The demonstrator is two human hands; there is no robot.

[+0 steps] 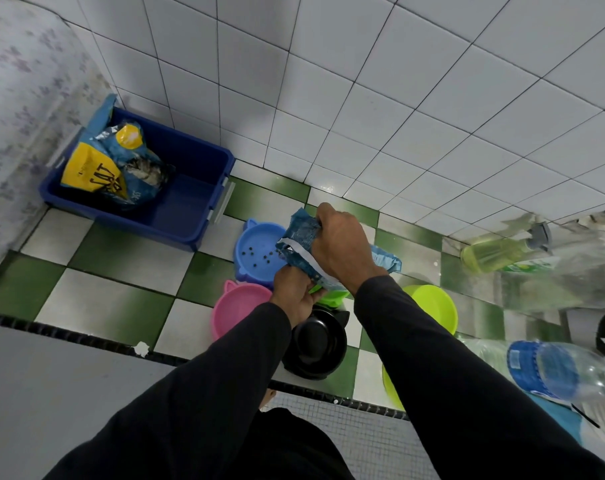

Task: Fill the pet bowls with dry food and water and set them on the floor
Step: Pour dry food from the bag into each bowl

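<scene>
A blue cat-ear bowl [257, 249] sits on the checkered floor with several dark kibble pieces in it. Over its right rim I tilt a blue food bag [303, 242]. My right hand [342, 249] grips the bag from above, and my left hand [294, 294] holds its lower end. A pink cat-ear bowl [237, 310] and a black cat-ear bowl [316, 346] lie empty just nearer me. A green bowl [432, 306] sits right of my right arm, and another green bowl [330, 296] is mostly hidden under my hands.
A dark blue bin [190, 199] holding a yellow-and-blue cat food bag [110, 168] stands at the back left against the tiled wall. Clear plastic bottles [550, 370] and a yellow-green spray bottle [498, 252] lie at the right. A black-edged step [86, 336] crosses below the bowls.
</scene>
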